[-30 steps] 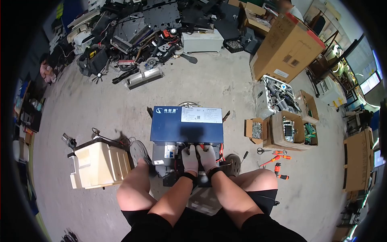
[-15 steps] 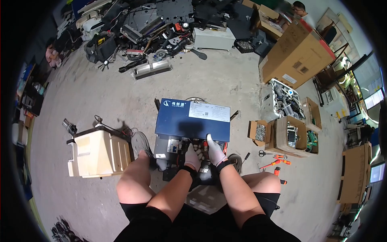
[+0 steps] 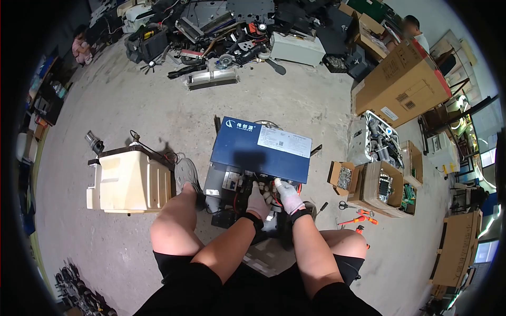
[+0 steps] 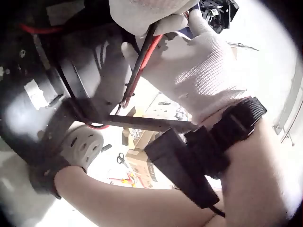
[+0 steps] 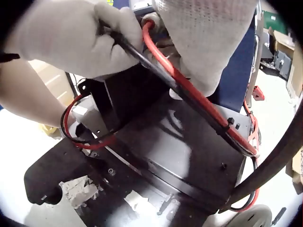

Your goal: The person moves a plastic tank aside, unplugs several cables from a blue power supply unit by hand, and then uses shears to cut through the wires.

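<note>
Two white-gloved hands of mine work side by side at the near side of a blue box [image 3: 279, 163], which sits mid-scene just beyond my knees. From the head view I see its logo and white label [image 3: 285, 141], which neither wrist view shows, but my fingertips are lost there in the clutter under the box's near edge.

The right wrist view shows more: my left hand [image 5: 80, 40] pinches a black cable [image 5: 142, 57] between thumb and fingers. A red cable [image 5: 191, 90] runs close along it and ends at a pale fitting [image 5: 151, 22] between my hands. Below both cables spreads a dark metal plate [image 5: 142, 175].

My right hand [image 3: 290, 196] lies just right of the left. The left wrist view shows its thumb raised and a finger stretched out behind the cables; whether it grips anything, I cannot tell.

My forearms reach away from the near side and converge, the left slanting rightward, the right slanting leftward, a black strap on each wrist. In the head view both thumbs point to the far side. A cream tank [image 3: 134, 181] stands left of my left foot; scissors [image 3: 345, 205] lie to the right.
</note>
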Demonstrator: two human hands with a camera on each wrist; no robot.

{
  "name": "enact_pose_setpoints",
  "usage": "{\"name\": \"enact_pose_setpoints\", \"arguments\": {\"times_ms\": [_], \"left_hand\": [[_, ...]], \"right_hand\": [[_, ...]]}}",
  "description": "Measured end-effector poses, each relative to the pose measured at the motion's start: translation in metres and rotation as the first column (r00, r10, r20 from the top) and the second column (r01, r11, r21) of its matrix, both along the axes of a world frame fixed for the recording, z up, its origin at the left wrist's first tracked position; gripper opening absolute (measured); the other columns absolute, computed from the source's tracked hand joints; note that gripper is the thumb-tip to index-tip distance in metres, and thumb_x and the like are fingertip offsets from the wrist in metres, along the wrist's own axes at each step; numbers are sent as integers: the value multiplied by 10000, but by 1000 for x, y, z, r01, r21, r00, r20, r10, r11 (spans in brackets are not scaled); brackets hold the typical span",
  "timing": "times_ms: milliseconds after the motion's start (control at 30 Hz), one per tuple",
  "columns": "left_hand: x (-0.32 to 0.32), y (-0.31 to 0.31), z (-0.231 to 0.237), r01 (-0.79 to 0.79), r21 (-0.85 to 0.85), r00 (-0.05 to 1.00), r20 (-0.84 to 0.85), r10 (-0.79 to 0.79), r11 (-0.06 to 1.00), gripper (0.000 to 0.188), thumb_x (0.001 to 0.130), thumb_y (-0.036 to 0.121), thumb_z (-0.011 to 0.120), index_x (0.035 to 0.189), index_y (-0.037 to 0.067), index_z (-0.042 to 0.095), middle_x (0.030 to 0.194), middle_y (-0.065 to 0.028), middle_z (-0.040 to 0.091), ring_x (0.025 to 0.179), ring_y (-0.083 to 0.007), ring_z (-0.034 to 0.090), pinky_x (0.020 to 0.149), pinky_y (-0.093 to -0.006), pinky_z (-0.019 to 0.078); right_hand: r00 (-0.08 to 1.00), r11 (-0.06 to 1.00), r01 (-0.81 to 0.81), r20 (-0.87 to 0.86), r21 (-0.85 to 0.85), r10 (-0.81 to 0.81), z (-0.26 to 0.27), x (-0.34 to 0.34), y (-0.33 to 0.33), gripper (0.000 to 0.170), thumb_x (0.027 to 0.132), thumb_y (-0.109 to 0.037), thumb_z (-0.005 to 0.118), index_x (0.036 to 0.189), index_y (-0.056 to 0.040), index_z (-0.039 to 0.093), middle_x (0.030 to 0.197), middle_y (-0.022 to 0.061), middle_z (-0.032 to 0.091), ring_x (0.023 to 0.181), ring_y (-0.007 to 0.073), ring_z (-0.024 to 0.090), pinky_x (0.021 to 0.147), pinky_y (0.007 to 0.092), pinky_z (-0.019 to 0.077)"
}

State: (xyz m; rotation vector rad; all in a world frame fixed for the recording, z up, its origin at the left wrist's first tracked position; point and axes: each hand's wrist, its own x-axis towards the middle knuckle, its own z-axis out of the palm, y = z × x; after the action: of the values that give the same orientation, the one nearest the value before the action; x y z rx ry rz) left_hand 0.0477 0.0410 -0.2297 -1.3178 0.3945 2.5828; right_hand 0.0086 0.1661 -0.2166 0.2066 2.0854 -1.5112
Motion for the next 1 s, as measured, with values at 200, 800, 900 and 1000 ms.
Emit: {"name": "enact_pose_setpoints", "arguments": {"times_ms": [200, 800, 900, 1000], "left_hand": [[12, 17, -28, 27, -354, 995, -79, -59, 935, 440, 1037, 515, 464, 925, 120, 620, 707, 20, 558, 620, -137, 516, 592, -299, 437], [4, -1, -1, -4, 147, 995, -99, 19, 989, 399, 1046, 483, 474, 1044, 127, 655, 937, -11, 686, 851, -145, 655, 783, -302, 531], [7, -1, -22, 186, -213, 979, -39, -199, 959, 443, 1047, 504, 444, 1099, 120, 659, 995, -9, 693, 924, -163, 652, 861, -306, 518], [9, 3, -52, 130, -371, 941, -247, -232, 920, 492, 1039, 542, 426, 1140, 121, 660, 1019, 1, 700, 940, -164, 647, 892, -324, 498]], "right_hand": [[988, 999, -3, -156, -35, -3, 4, 7, -2, 468, 1031, -413, 560, 1034, 35, 695, 908, 35, 676, 846, 132, 550, 801, 284, 439], [987, 989, 120, -100, -91, -129, -6, 2, -11, 448, 1024, -419, 567, 892, -3, 666, 794, -1, 607, 763, 126, 504, 736, 294, 426], [983, 994, 87, -157, -73, -97, -18, -1, -6, 442, 1024, -398, 577, 945, 22, 687, 797, 4, 616, 776, 120, 497, 742, 295, 429], [980, 991, 84, -173, -108, -102, -16, 0, -8, 445, 1025, -399, 575, 951, 25, 689, 811, 13, 630, 778, 129, 519, 748, 297, 435]]}}
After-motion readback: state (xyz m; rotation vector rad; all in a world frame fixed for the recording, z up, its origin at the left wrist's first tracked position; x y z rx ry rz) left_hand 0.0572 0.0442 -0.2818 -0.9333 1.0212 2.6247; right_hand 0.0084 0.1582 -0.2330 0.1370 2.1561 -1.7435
